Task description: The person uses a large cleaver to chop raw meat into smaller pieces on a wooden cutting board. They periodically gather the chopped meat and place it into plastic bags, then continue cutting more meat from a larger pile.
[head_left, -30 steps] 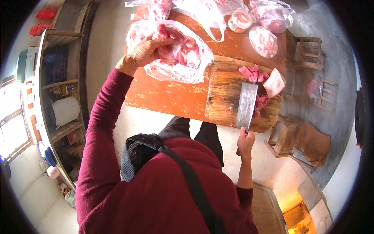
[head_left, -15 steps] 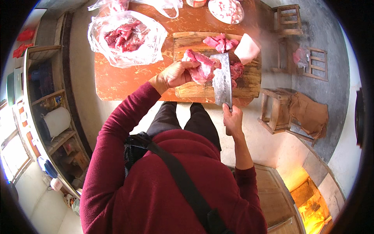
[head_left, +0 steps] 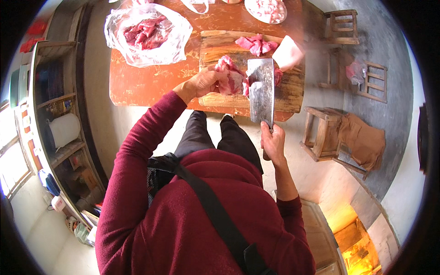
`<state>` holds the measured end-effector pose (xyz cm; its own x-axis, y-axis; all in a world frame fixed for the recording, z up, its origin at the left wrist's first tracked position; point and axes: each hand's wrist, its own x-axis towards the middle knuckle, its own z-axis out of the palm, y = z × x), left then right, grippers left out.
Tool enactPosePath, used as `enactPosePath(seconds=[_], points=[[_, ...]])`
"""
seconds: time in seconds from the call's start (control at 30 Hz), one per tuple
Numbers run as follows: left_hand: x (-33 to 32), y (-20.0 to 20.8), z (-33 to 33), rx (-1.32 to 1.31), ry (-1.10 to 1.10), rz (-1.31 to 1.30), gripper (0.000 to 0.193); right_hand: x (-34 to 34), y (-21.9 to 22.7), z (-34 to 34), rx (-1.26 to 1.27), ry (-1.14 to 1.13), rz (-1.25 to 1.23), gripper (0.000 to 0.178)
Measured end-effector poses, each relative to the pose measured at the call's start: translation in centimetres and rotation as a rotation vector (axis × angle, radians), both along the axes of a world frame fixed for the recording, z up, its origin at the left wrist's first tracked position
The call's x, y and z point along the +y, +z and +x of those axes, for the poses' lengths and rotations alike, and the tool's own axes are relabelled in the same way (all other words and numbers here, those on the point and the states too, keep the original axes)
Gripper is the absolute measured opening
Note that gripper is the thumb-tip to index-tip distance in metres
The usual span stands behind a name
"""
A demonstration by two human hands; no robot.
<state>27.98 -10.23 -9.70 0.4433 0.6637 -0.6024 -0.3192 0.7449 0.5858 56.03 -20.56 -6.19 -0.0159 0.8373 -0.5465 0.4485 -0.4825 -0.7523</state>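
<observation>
An orange-red worktop (head_left: 151,85) stands on a pale floor, with wooden shelves along the person's left and low wooden stools (head_left: 341,27) to the right. On the worktop lies a worn wooden chopping board (head_left: 220,48). The left hand (head_left: 204,82) reaches out on a bent, red-sleeved arm, fingers curled down and pressed onto a chunk of raw meat (head_left: 231,78) lying near the board's near edge. The right hand (head_left: 273,143) hangs back from the worktop's edge, grip clamped around the handle of a broad cleaver (head_left: 261,89), whose flat blade lies over the board, just beside the held meat. Farther back on the board lie more pink pieces (head_left: 256,44). A clear plastic bag of meat (head_left: 147,33) sits to the left and a plate (head_left: 268,9) at the far edge.
</observation>
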Motion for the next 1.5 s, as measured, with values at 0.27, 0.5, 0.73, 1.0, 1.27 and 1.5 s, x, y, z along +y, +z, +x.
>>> enactPosePath(seconds=[0.27,0.5,0.73,1.0,1.27,1.5], points=[[-0.2,0.6,-1.7,0.03,0.182,0.138,0.031,0.8,0.3,0.1,-0.187,0.255,0.112,0.034],[-0.3,0.8,-2.4,0.963,0.229,0.597,0.018,0.3,-1.2,1.6,-0.45,0.418,0.212,0.033],[-4.9,-2.0,1.9,1.415,-0.208,1.207,0.039,0.4,-0.9,1.9,-0.374,0.286,0.192,0.032],[-7.6,-3.0,-1.0,1.216,-0.324,1.226,0.021,-0.2,0.5,0.2,-0.323,0.234,0.151,0.03],[-4.1,-3.8,1.5,1.325,-0.122,1.286,0.028,0.0,-0.3,-2.8,-0.379,0.364,0.282,0.034],[-3.9,-5.4,1.9,1.32,-0.115,1.26,0.024,0.3,-0.9,-3.3,-0.491,0.439,0.249,0.035]])
